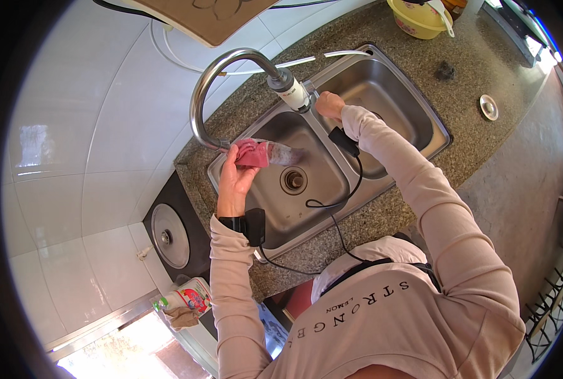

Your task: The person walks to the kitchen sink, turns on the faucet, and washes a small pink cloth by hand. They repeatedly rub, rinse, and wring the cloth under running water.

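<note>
My left hand (236,177) holds a folded pink cloth (252,153) right at the spout end of a curved chrome faucet (200,94). From the cloth a whitish, blurred streak (285,155), which looks like running water, reaches over the left basin (267,208) of a steel double sink. Under it is the round drain (294,180). My right hand (330,105) is closed at the lever (312,91) beside the white and grey faucet body (294,94); its fingertips are partly hidden. Beneath my right forearm lies the right basin (395,104).
Black devices on both wrists trail a thin cable (336,222) across the sink's front rim. A steel pot lid (170,236) and a bottle (191,296) are at the left. On the granite counter (471,61) are a yellow bowl (416,26), a dark scouring pad (445,70) and a small dish (489,107).
</note>
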{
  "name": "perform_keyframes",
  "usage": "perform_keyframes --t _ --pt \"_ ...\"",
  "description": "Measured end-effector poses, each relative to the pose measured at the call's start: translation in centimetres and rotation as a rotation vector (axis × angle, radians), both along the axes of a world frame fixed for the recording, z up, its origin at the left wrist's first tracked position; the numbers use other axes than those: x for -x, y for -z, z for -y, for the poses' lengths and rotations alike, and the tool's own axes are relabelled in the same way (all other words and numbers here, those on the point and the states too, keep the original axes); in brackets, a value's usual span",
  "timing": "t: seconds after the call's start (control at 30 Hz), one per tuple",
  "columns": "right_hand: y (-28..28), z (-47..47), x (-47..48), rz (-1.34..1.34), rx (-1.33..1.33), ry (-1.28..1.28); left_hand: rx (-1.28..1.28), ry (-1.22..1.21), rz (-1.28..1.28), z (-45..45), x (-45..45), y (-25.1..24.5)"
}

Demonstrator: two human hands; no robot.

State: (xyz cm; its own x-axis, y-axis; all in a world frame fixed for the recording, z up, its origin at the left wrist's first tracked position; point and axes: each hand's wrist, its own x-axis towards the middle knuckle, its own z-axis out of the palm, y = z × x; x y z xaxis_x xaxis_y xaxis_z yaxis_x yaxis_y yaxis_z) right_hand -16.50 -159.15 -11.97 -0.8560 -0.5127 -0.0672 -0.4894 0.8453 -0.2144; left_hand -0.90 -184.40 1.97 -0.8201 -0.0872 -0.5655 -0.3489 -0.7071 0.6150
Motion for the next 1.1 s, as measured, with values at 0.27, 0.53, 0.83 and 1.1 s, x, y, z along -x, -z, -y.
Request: perform_keyframes --t 0.27,0.53,0.83,1.1 --pt "0.3 -0.1 0.7 0.336 -0.087 -0.137 -0.021 -0.082 0.004 0.4 0.9 0.2" --pt "3.3 0.6 0.6 0.389 0.268 0.19 -0.081 -0.123 -0.033 0.5 1.6 0.8" --pt "2.2 0.8 0.1 0.324 0.106 0.135 -0.092 -0.145 -0.096 0.3 1.8 0.3" --pt "3.8 1.1 0.5 0.377 0.238 0.257 -0.038 -0.042 -0.175 0.4 1.8 0.1"
